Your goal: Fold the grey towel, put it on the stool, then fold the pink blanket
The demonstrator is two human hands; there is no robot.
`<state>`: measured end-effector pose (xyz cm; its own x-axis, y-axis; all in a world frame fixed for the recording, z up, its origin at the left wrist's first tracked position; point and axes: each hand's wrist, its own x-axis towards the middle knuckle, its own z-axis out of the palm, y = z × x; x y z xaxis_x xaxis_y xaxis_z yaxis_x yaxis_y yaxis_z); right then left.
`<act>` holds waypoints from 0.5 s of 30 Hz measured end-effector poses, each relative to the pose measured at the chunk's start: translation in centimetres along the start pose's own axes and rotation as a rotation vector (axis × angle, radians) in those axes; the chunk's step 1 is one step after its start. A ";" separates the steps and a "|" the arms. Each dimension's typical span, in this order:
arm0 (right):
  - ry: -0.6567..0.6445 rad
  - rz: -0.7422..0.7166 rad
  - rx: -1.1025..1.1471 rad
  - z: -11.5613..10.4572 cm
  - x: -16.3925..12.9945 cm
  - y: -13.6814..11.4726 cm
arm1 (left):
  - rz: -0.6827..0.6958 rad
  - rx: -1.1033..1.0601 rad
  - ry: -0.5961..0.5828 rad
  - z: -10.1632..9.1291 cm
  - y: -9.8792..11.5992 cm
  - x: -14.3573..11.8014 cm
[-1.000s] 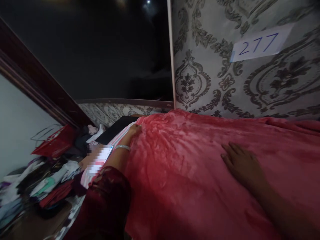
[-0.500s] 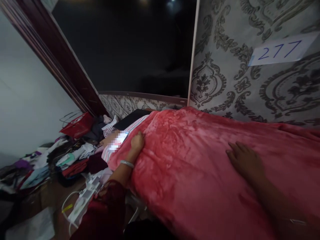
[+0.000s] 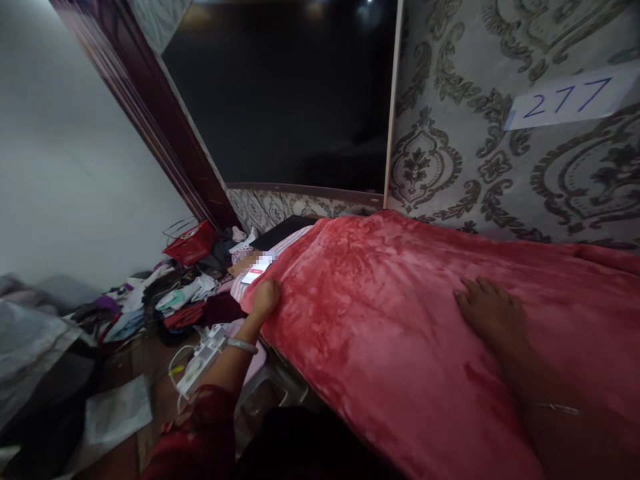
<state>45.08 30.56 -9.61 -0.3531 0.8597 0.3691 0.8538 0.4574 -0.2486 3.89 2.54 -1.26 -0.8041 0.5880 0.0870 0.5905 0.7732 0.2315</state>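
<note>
A red plush blanket (image 3: pixel 380 313) lies spread over a long raised surface along the wall, with light folds across it. At its left end, my left hand (image 3: pixel 266 298) is closed on the blanket near the edge, its fingers partly hidden. My right hand (image 3: pixel 493 313) rests palm down on the blanket's right part, fingers stretched and slightly apart. Just beyond my left hand lies a lit phone (image 3: pixel 256 272) on a striped cloth (image 3: pixel 293 239) that shows from beneath the blanket.
A dark screen (image 3: pixel 300 100) rises behind the blanket, and a paper marked 277 (image 3: pixel 565 100) sticks to the patterned wall. On the left are piled clothes (image 3: pixel 185 303), a red basket (image 3: pixel 193 241), a white power strip (image 3: pixel 203 360) and a plastic stool (image 3: pixel 270 380).
The view has turned a little to the left. My left hand has moved nearer to me along the blanket's left end, away from beside the phone. My right hand stays flat in about the same place.
</note>
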 end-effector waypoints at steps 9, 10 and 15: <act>-0.144 0.060 -0.084 -1.9 0.0 -1.1 | -0.013 -0.089 0.083 1.3 -1.2 -0.2; -0.142 0.055 -0.087 -1.8 0.0 -1.1 | -0.010 -0.118 0.084 1.3 -1.5 -0.1; -0.091 0.027 -0.062 -0.6 0.1 -0.4 | -0.005 -0.335 0.108 0.5 -4.0 -0.4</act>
<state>44.93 30.35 -8.88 -0.3601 0.8899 0.2798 0.8845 0.4211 -0.2008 1.89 -0.70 -2.68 -0.8203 0.5419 0.1832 0.5454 0.6444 0.5360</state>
